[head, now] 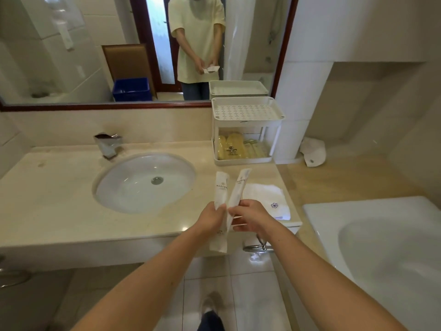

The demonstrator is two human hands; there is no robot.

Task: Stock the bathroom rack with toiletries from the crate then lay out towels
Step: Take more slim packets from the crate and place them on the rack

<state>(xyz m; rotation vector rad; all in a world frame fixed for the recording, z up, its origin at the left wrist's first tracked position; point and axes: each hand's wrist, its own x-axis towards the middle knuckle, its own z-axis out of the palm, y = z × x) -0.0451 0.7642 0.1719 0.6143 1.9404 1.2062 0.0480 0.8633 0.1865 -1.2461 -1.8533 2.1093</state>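
My left hand [211, 219] grips a long white toiletry packet [222, 187] above the counter's front edge. My right hand [249, 216] pinches a second white packet [241, 187] that leans against the first. Behind them, at the back of the counter, stands a white two-tier rack [248, 130]. Its perforated top tray holds nothing, and its lower tier holds yellow packets [235, 149]. A folded white towel [267, 197] with a blue flower logo lies on the counter just right of my hands. The blue crate [132, 89] shows only as a reflection in the mirror.
An oval sink [145, 182] with a chrome tap [108, 144] fills the counter's left half. A white bathtub [381, 247] lies to the right, with a white cloth [312, 151] on the ledge behind it. A chrome towel ring [259, 247] hangs under the counter edge.
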